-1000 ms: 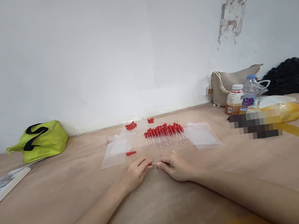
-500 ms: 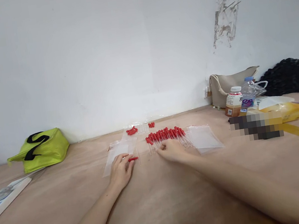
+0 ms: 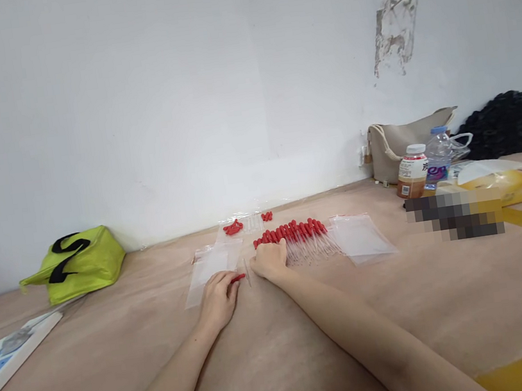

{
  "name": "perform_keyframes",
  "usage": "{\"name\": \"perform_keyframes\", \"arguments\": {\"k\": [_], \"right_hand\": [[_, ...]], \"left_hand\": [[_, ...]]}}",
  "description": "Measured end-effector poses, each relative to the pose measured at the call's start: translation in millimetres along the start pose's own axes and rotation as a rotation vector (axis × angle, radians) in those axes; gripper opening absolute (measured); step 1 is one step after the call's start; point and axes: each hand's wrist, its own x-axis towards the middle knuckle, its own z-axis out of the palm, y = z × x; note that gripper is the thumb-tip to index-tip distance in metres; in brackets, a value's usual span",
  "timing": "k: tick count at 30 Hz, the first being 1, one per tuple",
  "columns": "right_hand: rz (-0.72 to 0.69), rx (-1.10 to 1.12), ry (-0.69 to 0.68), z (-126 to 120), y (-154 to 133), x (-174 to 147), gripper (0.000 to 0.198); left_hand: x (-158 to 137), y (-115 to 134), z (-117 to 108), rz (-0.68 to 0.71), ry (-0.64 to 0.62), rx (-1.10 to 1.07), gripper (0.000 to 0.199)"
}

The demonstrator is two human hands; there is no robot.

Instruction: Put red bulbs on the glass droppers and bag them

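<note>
My left hand (image 3: 218, 300) rests on the table with its fingers closed on a red rubber bulb (image 3: 238, 278), which sticks out to the right. Just past the bulb's tip lie thin clear glass tubes (image 3: 246, 272). My right hand (image 3: 269, 260) is at the left end of a row of droppers (image 3: 305, 230) with red bulbs and clear stems. Its fingers are curled together and cover part of the row; whatever is between them is hidden. Farther back, loose red bulbs (image 3: 233, 227) lie on clear plastic, with a smaller group (image 3: 267, 216) to their right.
Flat clear zip bags lie left (image 3: 204, 271) and right (image 3: 361, 236) of the droppers. A lime-green bag (image 3: 81, 266) and a power strip (image 3: 16, 359) are at left. Bottles (image 3: 412, 172), a beige bag (image 3: 383, 165) and a yellow tissue pack (image 3: 517, 185) stand at right. A wall closes the back.
My right hand has moved left along the dropper row to its left end, uncovering the stems in the middle. My left hand still holds the red bulb. The view has shifted slightly.
</note>
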Motion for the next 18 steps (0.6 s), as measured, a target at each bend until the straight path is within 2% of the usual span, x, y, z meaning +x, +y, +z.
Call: {"name": "perform_keyframes", "arguments": {"k": [5, 9, 14, 18], "right_hand": [[-0.031, -0.011, 0.011, -2.7, -1.3, -5.9, 0.030], [-0.061, -0.003, 0.015, -2.4, -14.1, -14.0, 0.032], [-0.095, -0.005, -0.045, -1.7, -23.9, -19.2, 0.033], [-0.155, -0.072, -0.137, -3.3, -29.5, -19.4, 0.023]], "left_hand": [[2.4, -1.0, 2.2, -0.014, -0.017, 0.038, 0.018], [1.9, -1.7, 5.3, -0.065, -0.023, 0.171, 0.019], [-4.3, -4.3, 10.1, -0.133, 0.117, 0.292, 0.028], [-7.0, -3.5, 11.3, -0.111, 0.229, 0.210, 0.029]]}}
